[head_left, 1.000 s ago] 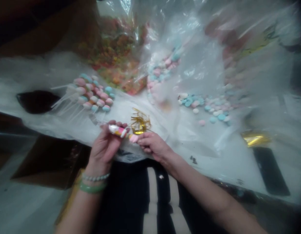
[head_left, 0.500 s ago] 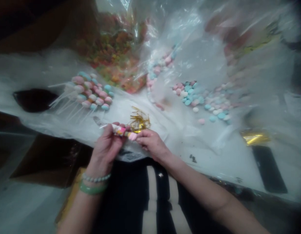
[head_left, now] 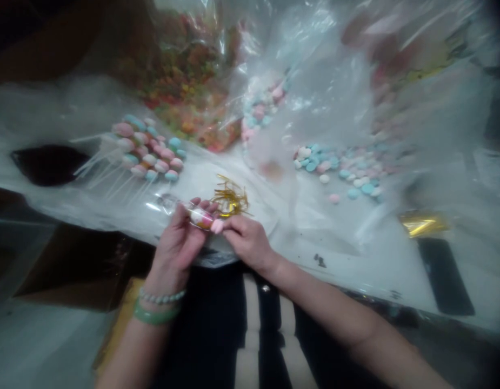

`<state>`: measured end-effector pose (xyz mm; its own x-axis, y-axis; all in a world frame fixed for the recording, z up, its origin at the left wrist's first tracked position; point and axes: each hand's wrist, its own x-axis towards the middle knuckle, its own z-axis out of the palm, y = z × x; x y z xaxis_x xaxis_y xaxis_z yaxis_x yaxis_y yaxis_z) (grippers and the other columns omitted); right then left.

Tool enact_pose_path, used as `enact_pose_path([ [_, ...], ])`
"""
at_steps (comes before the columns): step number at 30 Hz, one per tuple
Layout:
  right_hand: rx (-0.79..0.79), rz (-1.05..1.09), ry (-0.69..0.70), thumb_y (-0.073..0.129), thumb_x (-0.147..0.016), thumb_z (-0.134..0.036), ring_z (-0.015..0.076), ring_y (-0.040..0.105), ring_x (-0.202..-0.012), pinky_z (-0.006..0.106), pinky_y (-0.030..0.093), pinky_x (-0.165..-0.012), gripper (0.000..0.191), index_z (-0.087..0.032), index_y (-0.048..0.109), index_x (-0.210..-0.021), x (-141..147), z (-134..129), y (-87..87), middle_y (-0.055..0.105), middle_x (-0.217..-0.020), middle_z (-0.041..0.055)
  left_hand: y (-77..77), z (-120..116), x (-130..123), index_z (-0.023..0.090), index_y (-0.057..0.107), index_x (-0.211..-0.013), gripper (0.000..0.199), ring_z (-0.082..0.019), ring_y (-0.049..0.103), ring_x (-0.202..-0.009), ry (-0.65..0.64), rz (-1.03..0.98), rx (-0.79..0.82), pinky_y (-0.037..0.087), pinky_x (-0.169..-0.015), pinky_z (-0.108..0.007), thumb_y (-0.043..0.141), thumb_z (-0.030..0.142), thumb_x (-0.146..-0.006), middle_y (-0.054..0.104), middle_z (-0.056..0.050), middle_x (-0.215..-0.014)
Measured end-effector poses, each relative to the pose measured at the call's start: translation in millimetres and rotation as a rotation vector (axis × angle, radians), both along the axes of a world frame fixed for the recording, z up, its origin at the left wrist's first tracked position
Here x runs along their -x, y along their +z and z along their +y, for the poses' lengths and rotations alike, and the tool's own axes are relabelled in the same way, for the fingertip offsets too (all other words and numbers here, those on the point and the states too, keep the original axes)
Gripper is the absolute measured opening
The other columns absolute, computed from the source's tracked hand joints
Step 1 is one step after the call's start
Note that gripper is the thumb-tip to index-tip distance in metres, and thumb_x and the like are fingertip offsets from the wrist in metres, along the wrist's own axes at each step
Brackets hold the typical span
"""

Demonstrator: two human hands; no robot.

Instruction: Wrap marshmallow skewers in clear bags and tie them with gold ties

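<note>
My left hand (head_left: 182,235) is closed round a clear plastic wrapper (head_left: 198,216) with pink and white candy inside. The fingers of my right hand (head_left: 247,240) are pinched at the pink end of the candy skewer (head_left: 216,226), which sticks out of the wrapper; its stick is hidden by those fingers. Just beyond both hands lies a bunch of gold twist ties (head_left: 230,200). To the left, a pile of pink, blue and white candy skewers (head_left: 150,151) rests with white sticks pointing left and toward me.
Loose pastel candies (head_left: 318,159) are scattered right of centre on plastic sheeting. A large clear bag of orange and green gummies (head_left: 193,97) stands at the back. A black phone-like slab (head_left: 446,276) and gold foil (head_left: 423,223) lie at right, a dark object (head_left: 53,163) at left.
The candy skewer sits deeper in the clear wrapper. My right hand has moved slightly left, toward my left hand. Fewer loose candies show at the left end of their scatter.
</note>
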<state>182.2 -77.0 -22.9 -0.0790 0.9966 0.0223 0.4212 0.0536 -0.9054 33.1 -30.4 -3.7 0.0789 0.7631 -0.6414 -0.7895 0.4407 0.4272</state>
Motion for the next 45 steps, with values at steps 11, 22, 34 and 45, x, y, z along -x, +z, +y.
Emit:
enact_pose_path([
  [11,-0.367,-0.53,0.132,0.047,-0.094,-0.017,0.0173,0.06,-0.076,0.028,0.041,-0.068,0.021,-0.018,0.068,-0.095,-1,-10,4.7,0.068,-0.083,0.0059,6.8,-3,-17,0.013,0.067,-0.075,0.036,-0.018,0.068,-0.08,-0.037,-0.001,-0.018,0.057,-0.091,-0.041,0.052,0.035,-0.099,0.068,-0.006,-0.076],
  [22,-0.357,-0.433,0.067,0.045,-0.096,-0.016,0.017,0.064,-0.087,0.026,0.044,-0.074,0.021,-0.018,0.066,-0.099,6,-9,5.3,0.07,-0.091,0.0067,6.0,-10,-29,0.015,0.069,-0.078,0.025,-0.016,0.068,-0.074,-0.04,0.037,-0.125,0.058,-0.088,-0.036,0.059,0.029,-0.096,0.068,-0.003,-0.074],
  [34,-0.307,-0.342,0.029,0.05,-0.094,-0.017,0.0162,0.062,-0.08,0.026,0.044,-0.072,0.023,-0.02,0.071,-0.104,7,-8,5.3,0.069,-0.089,0.0049,7.6,0,3,0.014,0.069,-0.078,0.033,-0.024,0.071,-0.091,-0.051,0.017,-0.1,0.059,-0.088,-0.042,0.057,0.039,-0.096,0.073,-0.008,-0.084],
  [45,-0.157,-0.179,0.106,0.054,-0.088,-0.016,0.0145,0.058,-0.075,0.025,0.042,-0.071,0.014,-0.019,0.062,-0.078,7,-5,14.5,0.066,-0.08,0.0021,5.9,7,6,0.016,0.068,-0.084,0.029,-0.016,0.072,-0.082,0.083,0.007,-0.007,0.057,-0.09,-0.035,0.05,0.031,-0.101,0.073,-0.002,-0.079],
])
